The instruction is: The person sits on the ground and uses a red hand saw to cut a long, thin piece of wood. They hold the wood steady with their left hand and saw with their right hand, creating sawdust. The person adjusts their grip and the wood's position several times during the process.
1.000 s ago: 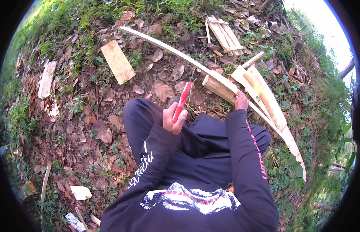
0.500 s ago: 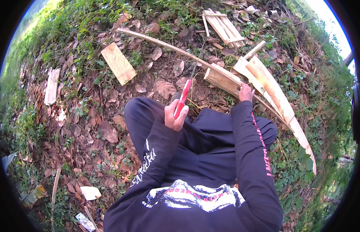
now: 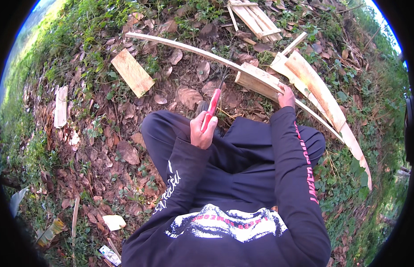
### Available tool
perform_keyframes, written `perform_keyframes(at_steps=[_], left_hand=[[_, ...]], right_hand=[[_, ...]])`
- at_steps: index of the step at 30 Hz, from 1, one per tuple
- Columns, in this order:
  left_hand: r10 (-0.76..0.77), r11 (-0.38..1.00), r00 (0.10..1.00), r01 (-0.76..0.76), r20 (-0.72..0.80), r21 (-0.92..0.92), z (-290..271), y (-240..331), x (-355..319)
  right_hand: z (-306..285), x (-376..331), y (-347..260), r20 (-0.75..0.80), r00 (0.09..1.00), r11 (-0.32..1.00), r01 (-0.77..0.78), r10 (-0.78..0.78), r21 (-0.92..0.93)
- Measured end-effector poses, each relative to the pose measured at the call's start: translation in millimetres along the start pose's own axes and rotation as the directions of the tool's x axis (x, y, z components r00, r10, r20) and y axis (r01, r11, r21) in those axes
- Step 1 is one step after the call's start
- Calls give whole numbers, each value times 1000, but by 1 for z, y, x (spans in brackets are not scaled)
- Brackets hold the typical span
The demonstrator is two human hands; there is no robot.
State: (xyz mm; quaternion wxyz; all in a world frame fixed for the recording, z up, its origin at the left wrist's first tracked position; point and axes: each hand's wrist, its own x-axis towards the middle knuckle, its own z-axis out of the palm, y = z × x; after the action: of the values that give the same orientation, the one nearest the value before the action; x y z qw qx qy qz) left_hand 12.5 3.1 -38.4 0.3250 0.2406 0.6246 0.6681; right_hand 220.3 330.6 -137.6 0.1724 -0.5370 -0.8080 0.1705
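My left hand [image 3: 202, 129] is closed around the red handle of a tool [image 3: 212, 107] with a thin dark blade. The blade points away from me toward a long, narrow wooden strip [image 3: 184, 48]; whether it touches the wood is hard to make out. My right hand [image 3: 286, 96] grips this strip near its middle, with the thumb side against its edge. Beneath the strip there, a short wooden board [image 3: 256, 85] rests on the ground beyond my crossed legs. The strip slants from the far left down past my right knee.
A rectangular board [image 3: 133, 72] lies at the left, with a smaller piece [image 3: 60, 107] farther out. Long pale planks [image 3: 313, 86] lie at the right. A small slatted wooden panel [image 3: 256, 20] is at the far side. Dry leaves and weeds cover the sloping ground.
The view has shifted slightly. My right hand and the part of the strip it holds sit a little farther forward. My left hand keeps its grip on the red handle.
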Motion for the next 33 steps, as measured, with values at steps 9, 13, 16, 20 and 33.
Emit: perform_keyframes(at_steps=[9, 13, 16, 20, 33], left_hand=[[-18, 996, 1000, 17, -11, -82, 2, -2, 3], [-47, 992, 999, 46, -7, -115, 0, -2, 1], [-32, 994, 999, 32, 4, -109, -1, -5, 2], [-3, 987, 998, 13, 62, -160, -3, -6, 3], [-106, 949, 993, 115, 47, -294, 0, 6, 1]], right_hand=[[-5, -6, -18, 124, 981, 977, -129, 151, -169], [-2, -6, -23, 132, 974, 969, -158, 185, -190], [3, -1, -15, 95, 979, 974, -162, 178, -156], [0, 9, 5, 74, 994, 994, -75, 81, -85], [-8, 10, -53, -111, 970, 969, 201, -218, -147]])
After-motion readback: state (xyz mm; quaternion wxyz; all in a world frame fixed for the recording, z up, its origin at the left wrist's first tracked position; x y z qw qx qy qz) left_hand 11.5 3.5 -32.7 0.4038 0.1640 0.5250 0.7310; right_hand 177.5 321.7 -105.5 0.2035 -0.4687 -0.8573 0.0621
